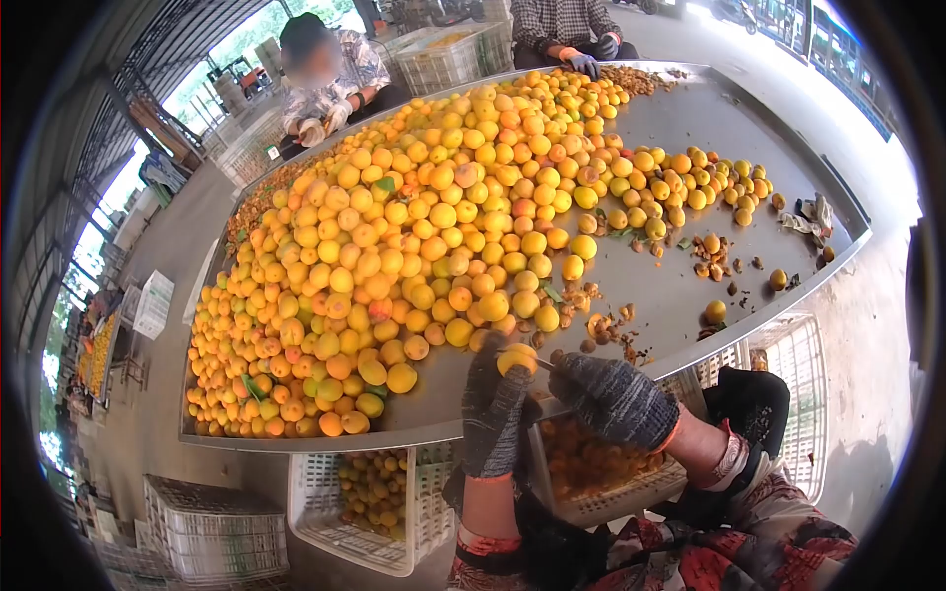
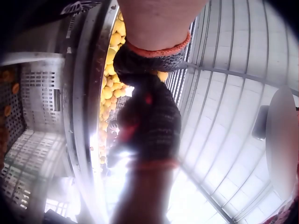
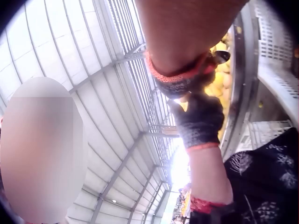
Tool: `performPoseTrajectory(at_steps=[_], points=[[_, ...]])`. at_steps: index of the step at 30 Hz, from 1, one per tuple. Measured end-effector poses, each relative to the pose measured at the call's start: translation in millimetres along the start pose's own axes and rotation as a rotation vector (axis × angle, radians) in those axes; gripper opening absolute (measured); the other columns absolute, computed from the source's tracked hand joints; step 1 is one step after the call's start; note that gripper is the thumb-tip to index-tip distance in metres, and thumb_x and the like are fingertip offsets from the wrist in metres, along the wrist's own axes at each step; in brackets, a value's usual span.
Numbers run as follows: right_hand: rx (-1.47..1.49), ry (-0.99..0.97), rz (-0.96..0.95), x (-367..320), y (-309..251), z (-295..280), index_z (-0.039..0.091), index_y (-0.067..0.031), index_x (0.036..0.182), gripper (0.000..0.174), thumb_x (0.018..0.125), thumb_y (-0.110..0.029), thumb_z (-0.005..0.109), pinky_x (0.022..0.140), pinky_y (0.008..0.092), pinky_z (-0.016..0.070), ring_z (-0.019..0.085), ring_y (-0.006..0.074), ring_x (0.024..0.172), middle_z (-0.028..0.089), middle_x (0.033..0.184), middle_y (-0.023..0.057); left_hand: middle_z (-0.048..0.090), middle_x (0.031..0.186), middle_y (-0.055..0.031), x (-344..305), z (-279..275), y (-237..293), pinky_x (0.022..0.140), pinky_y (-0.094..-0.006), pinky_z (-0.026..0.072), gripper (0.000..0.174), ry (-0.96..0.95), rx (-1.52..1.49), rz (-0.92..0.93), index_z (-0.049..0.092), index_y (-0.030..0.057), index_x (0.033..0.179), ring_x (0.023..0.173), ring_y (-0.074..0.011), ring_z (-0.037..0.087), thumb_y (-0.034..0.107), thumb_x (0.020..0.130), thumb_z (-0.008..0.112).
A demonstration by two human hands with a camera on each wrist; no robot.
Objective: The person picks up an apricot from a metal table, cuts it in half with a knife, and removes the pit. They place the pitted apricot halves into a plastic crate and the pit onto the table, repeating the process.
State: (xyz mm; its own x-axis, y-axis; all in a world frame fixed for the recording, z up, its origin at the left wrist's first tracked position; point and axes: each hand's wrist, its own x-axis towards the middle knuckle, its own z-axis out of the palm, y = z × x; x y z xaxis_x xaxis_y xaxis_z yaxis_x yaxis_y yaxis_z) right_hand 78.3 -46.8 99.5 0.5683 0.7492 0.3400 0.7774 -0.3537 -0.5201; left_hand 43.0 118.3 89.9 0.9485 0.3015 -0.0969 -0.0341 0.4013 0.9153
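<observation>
In the head view my gloved left hand (image 1: 491,414) holds a yellow-orange fruit (image 1: 516,359) between thumb and fingers, above the table's near edge. Close on its right, my gloved right hand (image 1: 616,399) grips a small tool whose thin metal part touches or nearly touches the fruit. A dark rounded end (image 3: 222,57), apparently the tool's handle, sticks out of my right hand (image 3: 180,86) in the right wrist view. The left wrist view has my left hand (image 2: 147,60) against the blurred right one (image 2: 156,121); the fruit is mostly hidden there.
A large heap of fruit (image 1: 394,246) covers much of the metal table (image 1: 680,305). Scraps and pits (image 1: 616,330) lie beyond my hands. Crates, one holding fruit (image 1: 374,492), stand below the near edge. Two people (image 1: 330,79) (image 1: 562,30) sit across the table.
</observation>
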Motion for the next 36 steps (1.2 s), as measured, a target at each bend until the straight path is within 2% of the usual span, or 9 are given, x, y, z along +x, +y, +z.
performPoseTrajectory(at_steps=[9,12,14,19,21,24,30,32,36], points=[[-0.087,0.175,0.117,-5,-8,48,0.044,0.0019,0.119,0.043,0.078,-0.009,0.054,0.083,0.0368,0.0415,0.051,0.0317,0.102,0.049,0.115,0.0197,0.054,0.088,-0.0034,5,-5,-44,0.067,-0.0194,0.0419,0.023,0.081,-0.016,0.025,0.054,0.0022,0.099,0.077,-0.0099,0.051,0.018,0.083,0.055],[0.012,-0.010,0.226,5,-23,17,0.046,0.0015,0.118,0.041,0.079,-0.010,0.053,0.088,0.0358,0.0385,0.047,0.0323,0.106,0.047,0.118,0.0186,0.054,0.081,-0.0001,7,-1,-37,0.064,-0.0199,0.0410,0.021,0.128,0.806,0.670,0.055,0.0033,0.095,0.072,-0.0077,0.049,0.022,0.084,0.055],[-0.016,0.062,0.093,5,-16,23,0.047,0.0009,0.116,0.040,0.078,-0.011,0.054,0.086,0.0363,0.0402,0.049,0.0327,0.103,0.050,0.114,0.0176,0.053,0.080,0.0004,3,9,-20,0.060,-0.0205,0.0396,0.020,0.103,-0.056,-0.023,0.055,0.0032,0.093,0.070,-0.0067,0.047,0.021,0.084,0.056],[-0.184,0.120,-0.225,6,-8,24,0.047,-0.0006,0.113,0.037,0.076,-0.005,0.053,0.080,0.0344,0.0450,0.052,0.0302,0.097,0.049,0.112,0.0162,0.052,0.078,0.0013,4,-8,-26,0.059,-0.0209,0.0381,0.022,0.089,0.184,0.120,0.054,0.0020,0.094,0.068,-0.0063,0.045,0.022,0.084,0.055],[1.129,0.068,0.648,13,-27,16,0.049,-0.0004,0.109,0.031,0.079,-0.003,0.051,0.077,0.0328,0.0462,0.055,0.0274,0.094,0.052,0.107,0.0153,0.052,0.077,0.0016,5,-4,-25,0.058,-0.0211,0.0378,0.023,0.078,0.228,0.156,0.054,0.0018,0.094,0.068,-0.0064,0.045,0.022,0.084,0.055],[-0.029,0.038,0.025,9,-18,19,0.051,-0.0015,0.112,0.040,0.073,-0.004,0.061,0.080,0.0338,0.0458,0.052,0.0288,0.099,0.053,0.108,0.0134,0.053,0.074,0.0002,4,0,-21,0.057,-0.0224,0.0389,0.026,0.142,0.196,0.165,0.055,0.0012,0.094,0.065,-0.0078,0.047,0.025,0.086,0.052],[0.741,0.128,0.408,2,-21,-21,0.049,-0.0018,0.113,0.039,0.077,-0.011,0.062,0.083,0.0326,0.0441,0.052,0.0221,0.100,0.053,0.108,0.0115,0.057,0.073,-0.0050,2,-5,-16,0.060,-0.0242,0.0445,0.033,0.087,-0.162,-0.136,0.055,-0.0010,0.094,0.064,-0.0129,0.054,0.030,0.087,0.047],[0.435,0.072,0.290,24,-21,-23,0.048,-0.0012,0.113,0.042,0.076,-0.012,0.064,0.084,0.0321,0.0432,0.051,0.0203,0.101,0.052,0.109,0.0112,0.057,0.072,-0.0052,10,-16,-44,0.061,-0.0244,0.0465,0.031,0.006,0.356,0.197,0.055,-0.0001,0.093,0.065,-0.0138,0.056,0.029,0.086,0.048],[0.419,0.133,0.154,26,-1,1,0.045,-0.0047,0.118,0.059,0.068,-0.022,0.071,0.078,0.0342,0.0452,0.055,0.0265,0.093,0.054,0.106,0.0139,0.057,0.102,-0.0155,9,-16,-56,0.084,-0.0334,0.0412,0.031,-0.043,0.202,-0.029,0.053,-0.0042,0.104,0.095,-0.0238,0.053,0.020,0.090,0.040]])
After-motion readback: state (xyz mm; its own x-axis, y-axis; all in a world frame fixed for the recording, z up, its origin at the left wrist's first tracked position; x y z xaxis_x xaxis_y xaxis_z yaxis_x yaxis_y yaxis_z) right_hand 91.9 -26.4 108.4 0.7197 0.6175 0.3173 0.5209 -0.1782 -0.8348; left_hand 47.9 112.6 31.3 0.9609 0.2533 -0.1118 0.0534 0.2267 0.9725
